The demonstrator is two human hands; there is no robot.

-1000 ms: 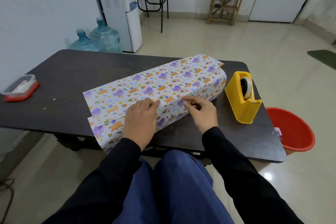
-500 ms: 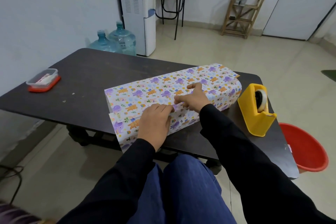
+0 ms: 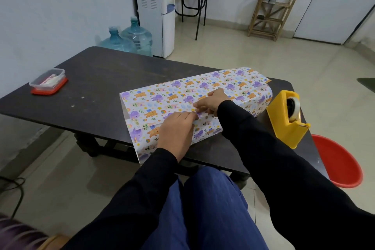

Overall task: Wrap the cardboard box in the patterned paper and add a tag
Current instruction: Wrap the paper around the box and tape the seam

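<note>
Now right hand (image 3: pixel 211 102) has crossed onto top seam, fingertips pinched on overlap edge; left hand (image 3: pixel 176 130) presses flat, open. Cartoon-print patterned paper (image 3: pixel 182 95) encloses hidden box mid dark table (image 3: pixel 97 79); seam ready for taping.

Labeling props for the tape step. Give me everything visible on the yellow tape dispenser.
The yellow tape dispenser is a wedge-shaped desktop holder that looks like plastic, with a roll of clear or whitish tape seated in its top slot. It stands upright near the right edge of the dark table, just right of the patterned paper. It appears close to the paper, though contact cannot be told. Neither hand touches it.
</note>
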